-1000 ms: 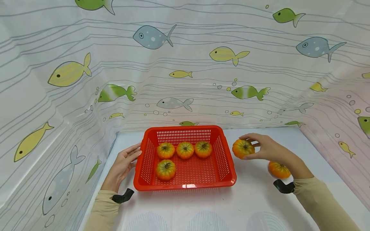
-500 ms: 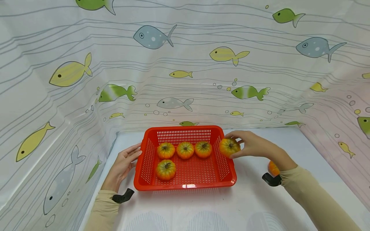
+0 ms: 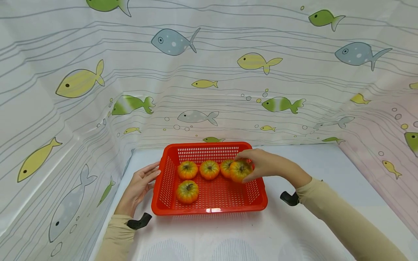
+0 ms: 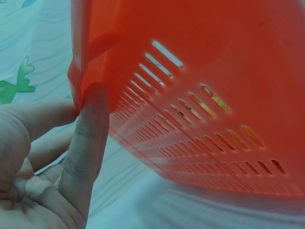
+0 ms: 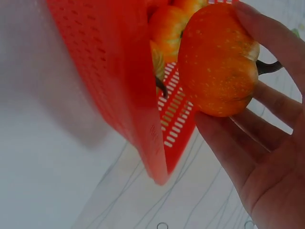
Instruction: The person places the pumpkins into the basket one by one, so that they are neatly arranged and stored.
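A red perforated plastic basket (image 3: 209,211) holds several small orange-and-yellow pumpkins, such as the front one (image 3: 187,192) and the middle one (image 3: 209,170). My right hand (image 3: 262,163) grips another small pumpkin (image 3: 241,171) between thumb and fingers, above the basket's right part. In the head view it partly covers the pumpkin at the back right (image 3: 226,167). The right wrist view shows the held pumpkin (image 5: 217,62) with its dark stem toward the palm, inside the basket's rim (image 5: 159,167). My left hand (image 3: 140,185) pinches the basket's left rim (image 4: 86,57).
A white table (image 3: 215,232) bears the basket, and a fish-patterned sheet (image 3: 209,101) rises behind it and at both sides. Black wrist mounts (image 3: 139,221) sit on both sleeves. The right sleeve (image 3: 330,203) covers part of the table's right side.
My right hand has carried its pumpkin leftward from beside the basket, over the right rim, to above the inside. The loose pumpkin on the right has become hidden behind my sleeve. My left hand stays put.
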### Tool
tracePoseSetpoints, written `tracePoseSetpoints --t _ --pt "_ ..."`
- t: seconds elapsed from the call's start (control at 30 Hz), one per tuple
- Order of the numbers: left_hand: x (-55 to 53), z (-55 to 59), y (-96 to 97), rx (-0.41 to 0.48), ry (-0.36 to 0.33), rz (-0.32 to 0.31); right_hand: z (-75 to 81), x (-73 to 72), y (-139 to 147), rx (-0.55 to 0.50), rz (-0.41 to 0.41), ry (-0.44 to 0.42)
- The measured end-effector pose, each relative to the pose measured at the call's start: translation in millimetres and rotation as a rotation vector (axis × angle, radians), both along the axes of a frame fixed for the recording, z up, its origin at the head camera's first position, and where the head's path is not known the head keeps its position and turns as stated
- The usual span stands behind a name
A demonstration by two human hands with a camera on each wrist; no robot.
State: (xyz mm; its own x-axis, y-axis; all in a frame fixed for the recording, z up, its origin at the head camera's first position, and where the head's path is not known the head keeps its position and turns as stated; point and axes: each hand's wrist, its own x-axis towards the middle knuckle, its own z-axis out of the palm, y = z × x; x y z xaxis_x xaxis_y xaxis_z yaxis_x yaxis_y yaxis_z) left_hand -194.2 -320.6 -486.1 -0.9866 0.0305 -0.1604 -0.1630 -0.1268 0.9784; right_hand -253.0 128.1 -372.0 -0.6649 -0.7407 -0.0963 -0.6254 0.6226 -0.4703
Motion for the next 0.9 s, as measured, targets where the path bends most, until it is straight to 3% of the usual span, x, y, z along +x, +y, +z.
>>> tracePoseSetpoints --t 0.33,0.9 --pt "-0.8 1.2 0.5 -0.004 0.004 -0.007 -4.2 -4.1 -32.9 0.061 0.071 -0.024" --pt "0.2 1.3 0.6 -0.016 -0.014 0.004 -25.6 -7.0 -86.1 0.246 0.197 0.036"
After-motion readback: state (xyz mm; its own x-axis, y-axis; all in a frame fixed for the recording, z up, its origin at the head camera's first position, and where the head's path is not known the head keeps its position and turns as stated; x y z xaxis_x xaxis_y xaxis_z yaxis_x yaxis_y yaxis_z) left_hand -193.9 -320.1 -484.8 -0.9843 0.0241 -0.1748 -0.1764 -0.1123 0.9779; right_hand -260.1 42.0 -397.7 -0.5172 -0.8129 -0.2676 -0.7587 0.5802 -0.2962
